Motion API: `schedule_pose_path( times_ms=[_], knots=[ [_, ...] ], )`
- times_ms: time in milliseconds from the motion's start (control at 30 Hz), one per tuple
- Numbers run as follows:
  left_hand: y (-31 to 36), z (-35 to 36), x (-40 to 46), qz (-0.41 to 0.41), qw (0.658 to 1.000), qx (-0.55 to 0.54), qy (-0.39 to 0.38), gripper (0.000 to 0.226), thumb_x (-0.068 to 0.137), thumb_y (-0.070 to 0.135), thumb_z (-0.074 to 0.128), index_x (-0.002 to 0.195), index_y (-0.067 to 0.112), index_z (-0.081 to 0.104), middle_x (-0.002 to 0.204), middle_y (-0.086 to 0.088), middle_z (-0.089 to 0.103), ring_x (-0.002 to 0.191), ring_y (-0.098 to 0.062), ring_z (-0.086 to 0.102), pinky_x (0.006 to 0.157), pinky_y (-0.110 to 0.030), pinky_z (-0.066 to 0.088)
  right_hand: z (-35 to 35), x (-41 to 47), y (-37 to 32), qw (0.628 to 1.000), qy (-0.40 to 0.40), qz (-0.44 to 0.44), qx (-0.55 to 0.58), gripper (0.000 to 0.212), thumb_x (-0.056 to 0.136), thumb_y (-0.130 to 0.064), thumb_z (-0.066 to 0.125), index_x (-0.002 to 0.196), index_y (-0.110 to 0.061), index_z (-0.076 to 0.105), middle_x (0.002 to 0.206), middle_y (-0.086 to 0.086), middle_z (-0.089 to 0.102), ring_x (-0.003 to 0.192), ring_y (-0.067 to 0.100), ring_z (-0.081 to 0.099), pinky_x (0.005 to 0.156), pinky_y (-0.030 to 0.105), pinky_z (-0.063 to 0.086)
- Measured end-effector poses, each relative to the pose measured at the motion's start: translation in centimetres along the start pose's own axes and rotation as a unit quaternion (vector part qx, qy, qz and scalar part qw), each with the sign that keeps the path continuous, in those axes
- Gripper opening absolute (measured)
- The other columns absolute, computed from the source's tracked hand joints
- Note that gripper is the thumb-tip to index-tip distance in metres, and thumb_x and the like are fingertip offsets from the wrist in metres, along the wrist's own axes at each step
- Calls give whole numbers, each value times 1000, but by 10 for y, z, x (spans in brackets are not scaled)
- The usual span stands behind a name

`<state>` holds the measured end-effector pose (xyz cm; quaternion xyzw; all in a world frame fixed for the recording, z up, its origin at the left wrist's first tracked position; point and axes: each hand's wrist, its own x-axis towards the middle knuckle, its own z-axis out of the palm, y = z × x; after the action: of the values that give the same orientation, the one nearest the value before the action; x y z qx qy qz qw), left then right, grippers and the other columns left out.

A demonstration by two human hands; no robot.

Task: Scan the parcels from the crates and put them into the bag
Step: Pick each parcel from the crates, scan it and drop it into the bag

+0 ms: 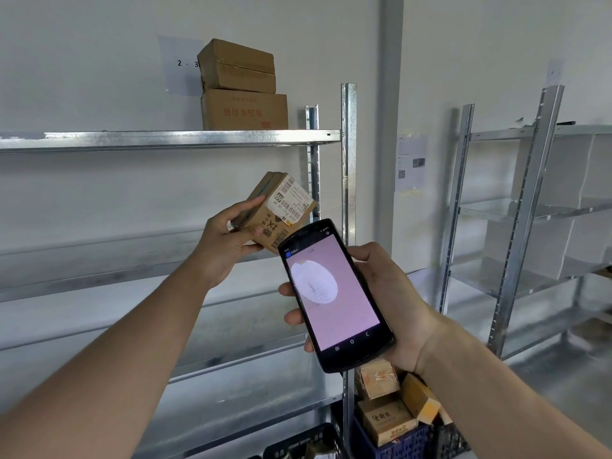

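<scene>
left hand [228, 241] grips parcel [281, 210] | right hand [394, 306] holds scanner [334, 296]

Head camera faces forward, slightly down, close to metal shelving [172, 139].

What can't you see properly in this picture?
All in the head view:
- The bag: nowhere in frame.
- The blue plastic crate: cut off by the bottom edge, partly behind the right forearm.
- The white shipping label on the small brown cardboard parcel held by the left hand: print too small to read.
- The black handheld scanner in the right hand: screen washed out pink, text unreadable.
</scene>
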<state>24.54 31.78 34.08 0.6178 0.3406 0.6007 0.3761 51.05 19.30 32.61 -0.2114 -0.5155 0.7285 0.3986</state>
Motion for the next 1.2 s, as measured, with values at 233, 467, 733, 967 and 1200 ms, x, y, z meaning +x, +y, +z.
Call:
schedule_pose_path(
  times_ms=[233, 467, 733, 967, 1200],
  knots=[
    [-3, 14, -16, -17, 998, -64, 23, 59, 101, -8, 59, 142, 33, 67, 139, -12, 59, 124, -29, 68, 91, -57, 62, 4, 15, -1, 980, 166, -109, -24, 57, 109, -52, 27, 128, -18, 68, 121, 23, 71, 97, 33, 73, 81, 48, 61],
    [0, 19, -51, -19, 994, -77, 76, 56, 104, -5, 56, 133, 41, 72, 141, -9, 62, 127, -32, 66, 92, -56, 62, 8, 32, 4, 955, 265, -126, -48, 52, 110, -48, 32, 132, -12, 64, 112, 15, 66, 92, 27, 70, 81, 44, 55],
    [25, -29, -120, -9, 987, -34, 155, 57, 101, -5, 59, 140, 37, 68, 145, -7, 60, 130, -31, 62, 94, -58, 61, 61, 56, 35, 971, 217, -83, -62, 49, 108, -50, 32, 124, -19, 67, 108, 6, 67, 94, 24, 71, 83, 47, 54],
    [62, -132, -194, -8, 975, 3, 220, 58, 100, -9, 59, 138, 34, 70, 141, -13, 59, 126, -33, 65, 92, -59, 61, 164, 90, 85, 982, 166, -62, -59, 48, 107, -48, 35, 121, -15, 67, 107, 9, 67, 91, 26, 70, 82, 48, 54],
    [105, -275, -286, -22, 965, 33, 260, 56, 100, -8, 61, 139, 31, 69, 141, -14, 58, 123, -31, 67, 94, -59, 60, 310, 122, 159, 992, 114, -47, -36, 42, 110, -47, 32, 109, -21, 66, 99, 5, 68, 94, 27, 70, 84, 48, 53]
  ],
)
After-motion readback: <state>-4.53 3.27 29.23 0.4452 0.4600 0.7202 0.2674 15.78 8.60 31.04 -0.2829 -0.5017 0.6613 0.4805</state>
